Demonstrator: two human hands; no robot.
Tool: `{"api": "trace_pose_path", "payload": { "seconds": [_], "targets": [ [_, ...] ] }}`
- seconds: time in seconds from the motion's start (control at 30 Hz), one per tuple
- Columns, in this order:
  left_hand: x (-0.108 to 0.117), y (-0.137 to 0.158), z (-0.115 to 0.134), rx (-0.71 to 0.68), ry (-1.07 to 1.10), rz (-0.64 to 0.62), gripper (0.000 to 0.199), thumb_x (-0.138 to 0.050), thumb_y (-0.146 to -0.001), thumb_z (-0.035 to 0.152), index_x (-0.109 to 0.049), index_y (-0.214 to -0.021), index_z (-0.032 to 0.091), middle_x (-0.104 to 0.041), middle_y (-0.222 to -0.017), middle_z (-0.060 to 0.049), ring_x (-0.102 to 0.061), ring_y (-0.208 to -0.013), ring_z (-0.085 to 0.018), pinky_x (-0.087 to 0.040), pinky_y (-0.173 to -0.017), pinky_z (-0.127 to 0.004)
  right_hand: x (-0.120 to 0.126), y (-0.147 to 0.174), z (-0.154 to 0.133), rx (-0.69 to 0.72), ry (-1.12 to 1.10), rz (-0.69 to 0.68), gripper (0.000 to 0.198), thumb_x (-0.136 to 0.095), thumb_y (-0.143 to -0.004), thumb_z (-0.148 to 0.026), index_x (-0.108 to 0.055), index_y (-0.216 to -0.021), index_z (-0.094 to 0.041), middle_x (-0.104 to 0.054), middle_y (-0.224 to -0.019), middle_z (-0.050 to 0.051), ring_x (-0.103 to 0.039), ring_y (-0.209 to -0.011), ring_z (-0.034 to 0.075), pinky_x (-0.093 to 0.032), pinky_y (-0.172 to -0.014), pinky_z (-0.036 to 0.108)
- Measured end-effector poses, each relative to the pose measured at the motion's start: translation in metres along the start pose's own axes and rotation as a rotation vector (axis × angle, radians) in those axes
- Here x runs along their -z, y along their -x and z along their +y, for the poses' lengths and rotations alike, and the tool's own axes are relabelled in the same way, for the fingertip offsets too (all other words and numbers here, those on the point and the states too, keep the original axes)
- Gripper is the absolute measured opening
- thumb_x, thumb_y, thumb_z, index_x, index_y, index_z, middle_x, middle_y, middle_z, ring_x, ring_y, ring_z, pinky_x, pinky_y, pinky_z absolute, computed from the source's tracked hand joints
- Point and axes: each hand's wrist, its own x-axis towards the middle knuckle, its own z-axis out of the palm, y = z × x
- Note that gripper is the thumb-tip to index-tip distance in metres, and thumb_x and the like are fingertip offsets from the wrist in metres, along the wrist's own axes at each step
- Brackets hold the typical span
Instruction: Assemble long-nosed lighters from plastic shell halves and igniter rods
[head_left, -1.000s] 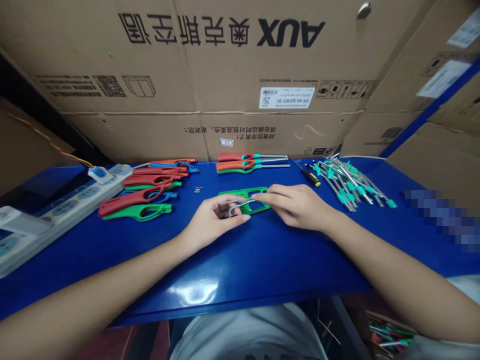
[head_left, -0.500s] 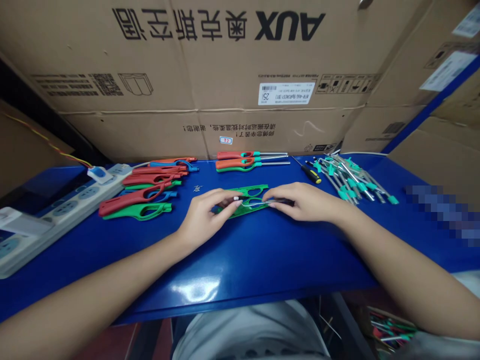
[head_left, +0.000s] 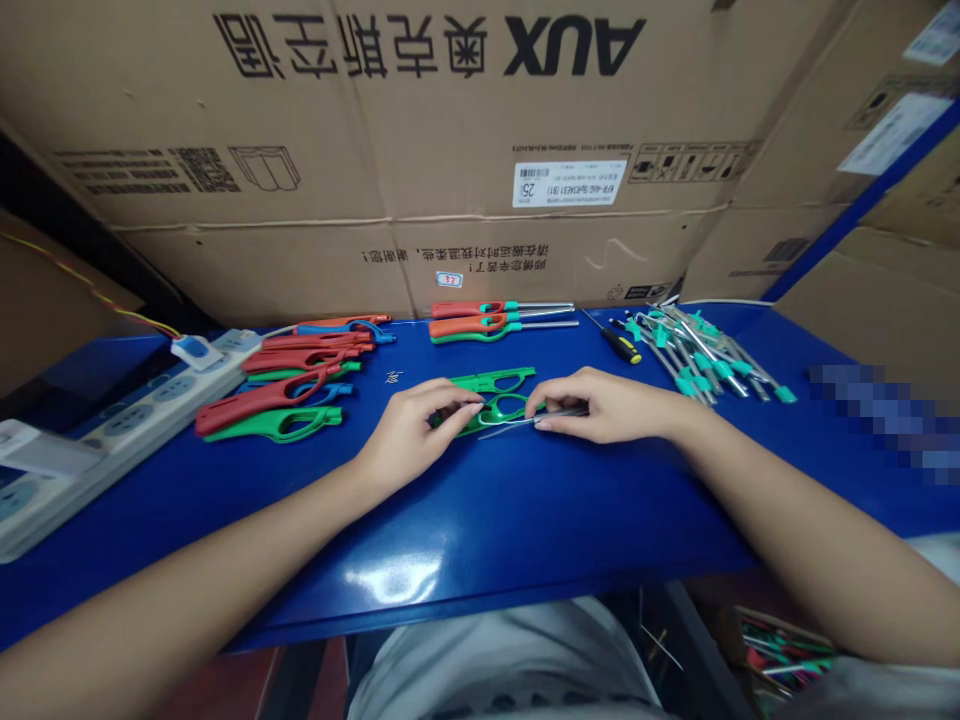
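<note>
My left hand [head_left: 416, 425] is closed in a pinch over the near green lighter shell [head_left: 508, 408], its fingers covering the shell's left part. Beside the thumb tip, a thin white wire [head_left: 491, 418] curves over this shell. My right hand [head_left: 589, 405] grips a slim tool [head_left: 508, 430] with a dark rear end and a thin metal shaft aimed left across the shell's near edge. Its exact kind is unclear. Just behind lies another green lighter shell [head_left: 502, 380], flat on the blue table [head_left: 480, 530].
Red, green and blue lighter shells [head_left: 270, 405] lie by a white power strip [head_left: 142, 420] at left. Two lighters with metal tubes [head_left: 487, 325] lie at the back. A screwdriver [head_left: 621, 345] and several metal tubes with teal ends [head_left: 705, 355] lie right. A cardboard sheet [head_left: 435, 180] stands behind.
The tool's shaft in my right hand has swung down and toward me, off the shell's middle to its near edge. My left hand keeps nearly the same place.
</note>
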Motion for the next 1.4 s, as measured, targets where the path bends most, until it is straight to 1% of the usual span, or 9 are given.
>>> {"api": "trace_pose_path", "payload": {
  "seconds": [0.1, 0.2, 0.27, 0.4, 0.57, 0.8, 1.03, 1.27, 1.4],
  "targets": [
    [0.0, 0.0, -0.004, -0.02, -0.032, -0.032, 0.023, -0.06, -0.096, 0.033, -0.076, -0.103, 0.019, -0.075, -0.096, -0.008, -0.07, -0.083, -0.018, -0.055, -0.075, -0.028, -0.001, -0.001, 0.001, -0.028, -0.019, 0.044, 0.023, -0.061, -0.095, -0.038, -0.064, -0.105, -0.018, -0.051, -0.063, -0.006, -0.043, -0.056, 0.009, -0.034, -0.054, 0.021],
    [-0.001, 0.0, -0.006, -0.048, -0.05, -0.063, 0.021, -0.059, -0.097, 0.03, -0.076, -0.103, 0.019, -0.074, -0.096, -0.007, -0.069, -0.086, -0.018, -0.055, -0.079, -0.029, -0.001, -0.001, 0.004, -0.083, -0.032, 0.046, 0.022, -0.062, -0.094, -0.038, -0.063, -0.096, -0.017, -0.055, -0.063, -0.005, -0.046, -0.057, 0.01, -0.036, -0.055, 0.022],
    [-0.002, 0.0, -0.008, -0.06, -0.054, -0.077, 0.02, -0.059, -0.097, 0.029, -0.076, -0.103, 0.019, -0.072, -0.096, -0.007, -0.069, -0.087, -0.018, -0.055, -0.082, -0.03, -0.001, -0.001, 0.005, -0.083, -0.017, 0.052, 0.021, -0.063, -0.094, -0.037, -0.065, -0.094, -0.016, -0.061, -0.07, -0.002, -0.051, -0.062, 0.011, -0.04, -0.058, 0.023],
    [-0.002, 0.001, -0.009, -0.078, -0.073, -0.081, 0.018, -0.06, -0.096, 0.027, -0.076, -0.102, 0.02, -0.07, -0.099, -0.007, -0.069, -0.092, -0.02, -0.056, -0.086, -0.032, -0.002, -0.003, 0.009, 0.01, 0.015, 0.087, 0.017, -0.063, -0.094, -0.033, -0.069, -0.093, -0.016, -0.066, -0.092, 0.005, -0.059, -0.079, 0.014, -0.048, -0.072, 0.027],
    [-0.002, 0.0, -0.012, -0.109, -0.101, -0.081, 0.017, -0.059, -0.096, 0.021, -0.075, -0.105, 0.02, -0.073, -0.102, -0.007, -0.069, -0.095, -0.021, -0.054, -0.089, -0.034, -0.003, -0.004, 0.013, 0.025, -0.006, 0.1, 0.015, -0.06, -0.095, -0.028, -0.069, -0.096, -0.016, -0.065, -0.099, 0.008, -0.061, -0.085, 0.015, -0.051, -0.078, 0.03],
    [-0.005, 0.0, -0.017, -0.168, -0.106, -0.084, 0.017, -0.06, -0.096, 0.019, -0.074, -0.106, 0.019, -0.077, -0.102, -0.007, -0.07, -0.094, -0.02, -0.055, -0.088, -0.035, 0.0, -0.002, 0.016, -0.079, -0.02, 0.125, 0.02, -0.064, -0.092, -0.034, -0.069, -0.098, -0.016, -0.069, -0.093, 0.007, -0.061, -0.08, 0.016, -0.05, -0.073, 0.029],
    [-0.009, 0.001, -0.018, -0.205, -0.108, -0.086, 0.017, -0.062, -0.096, 0.02, -0.075, -0.107, 0.018, -0.078, -0.103, -0.007, -0.072, -0.095, -0.02, -0.056, -0.088, -0.034, 0.007, -0.001, 0.021, -0.042, -0.007, 0.13, 0.019, -0.063, -0.093, -0.034, -0.07, -0.095, -0.017, -0.07, -0.097, 0.007, -0.063, -0.087, 0.017, -0.05, -0.078, 0.03],
    [-0.008, 0.0, -0.022, -0.229, -0.158, -0.107, 0.018, -0.064, -0.096, 0.02, -0.076, -0.109, 0.019, -0.078, -0.099, -0.006, -0.072, -0.091, -0.021, -0.056, -0.082, -0.036, 0.007, -0.001, 0.025, -0.109, -0.018, 0.129, 0.022, -0.066, -0.09, -0.038, -0.072, -0.095, -0.016, -0.072, -0.093, 0.006, -0.064, -0.08, 0.016, -0.05, -0.071, 0.028],
    [-0.008, -0.001, -0.023, -0.241, -0.151, -0.12, 0.019, -0.064, -0.096, 0.021, -0.076, -0.11, 0.019, -0.078, -0.1, -0.006, -0.071, -0.092, -0.021, -0.055, -0.083, -0.035, 0.007, -0.001, 0.024, -0.106, 0.031, 0.113, 0.021, -0.066, -0.091, -0.036, -0.072, -0.094, -0.016, -0.073, -0.093, 0.007, -0.065, -0.082, 0.017, -0.05, -0.073, 0.028]
  ]
}}
